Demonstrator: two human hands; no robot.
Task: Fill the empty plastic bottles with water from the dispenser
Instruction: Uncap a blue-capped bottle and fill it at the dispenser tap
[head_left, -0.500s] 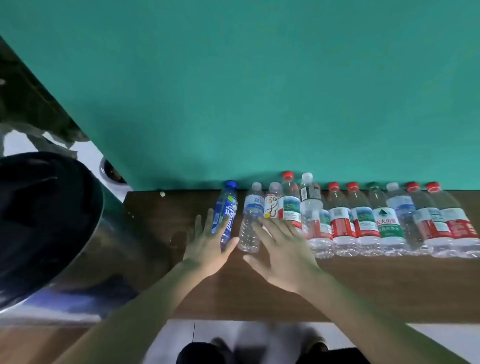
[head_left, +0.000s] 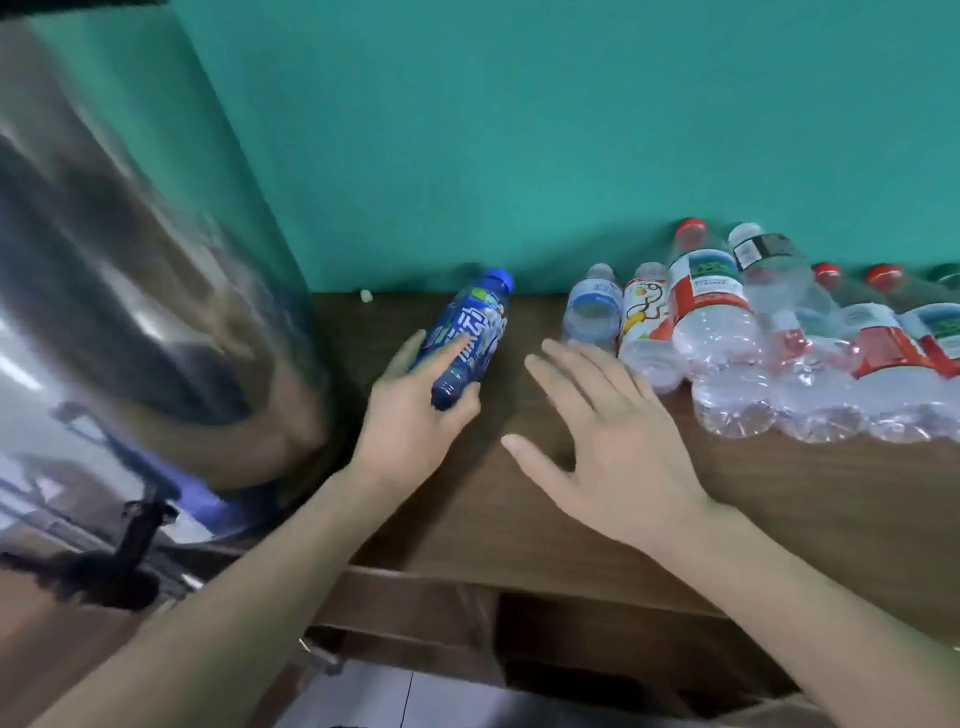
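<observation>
A blue bottle with a blue cap stands tilted on the brown wooden counter. My left hand grips its lower part, fingers curled round it. My right hand hovers flat and spread over the counter just right of it, holding nothing, fingertips close to a small clear bottle. A row of several clear capped bottles with red, white and green labels stands along the teal wall to the right. The shiny steel water dispenser fills the left side, its black tap low at the front.
The teal wall rises right behind the bottles. A small white bit lies at the counter's back edge. Below the counter's front edge are dark wooden shelf openings and pale floor.
The view has swung left and closer, so the dispenser looms larger. My left hand has closed round the blue bottle. My right hand has drawn off the clear bottles.
</observation>
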